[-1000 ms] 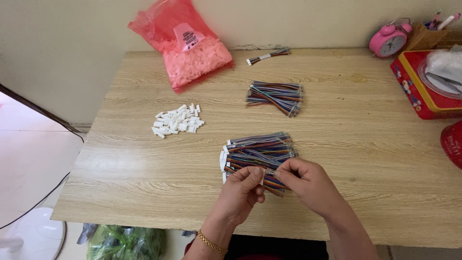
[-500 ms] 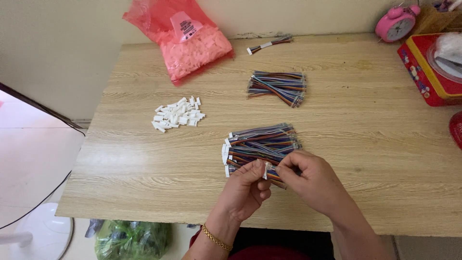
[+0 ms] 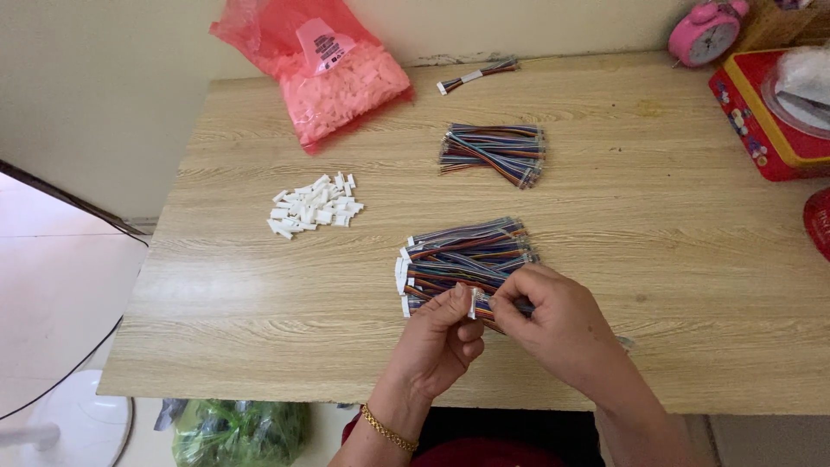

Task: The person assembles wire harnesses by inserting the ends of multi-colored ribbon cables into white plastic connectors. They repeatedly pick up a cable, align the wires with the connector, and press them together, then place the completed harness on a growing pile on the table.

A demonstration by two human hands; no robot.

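My left hand (image 3: pixel 443 339) and my right hand (image 3: pixel 553 324) meet over the near middle of the wooden table (image 3: pixel 259 294). Together they pinch one multicoloured wire cable with a small white connector (image 3: pixel 475 303) at its end, held between the fingertips. Just beyond my hands lies a pile of similar cables with white connectors (image 3: pixel 462 258). A heap of loose white plastic connectors (image 3: pixel 313 207) sits to the left. A second bundle of coloured cables without connectors (image 3: pixel 494 153) lies farther back.
A red plastic bag full of white connectors (image 3: pixel 333 73) lies at the back left, and a single cable (image 3: pixel 477 75) next to it. A pink alarm clock (image 3: pixel 706 30) and a red tin (image 3: pixel 765 121) stand at the back right. A green bag (image 3: pixel 238 431) lies on the floor.
My hands have stayed at the near pile, still working the same cable's connector end; my head has tilted slightly, so the table sits a little higher in view.
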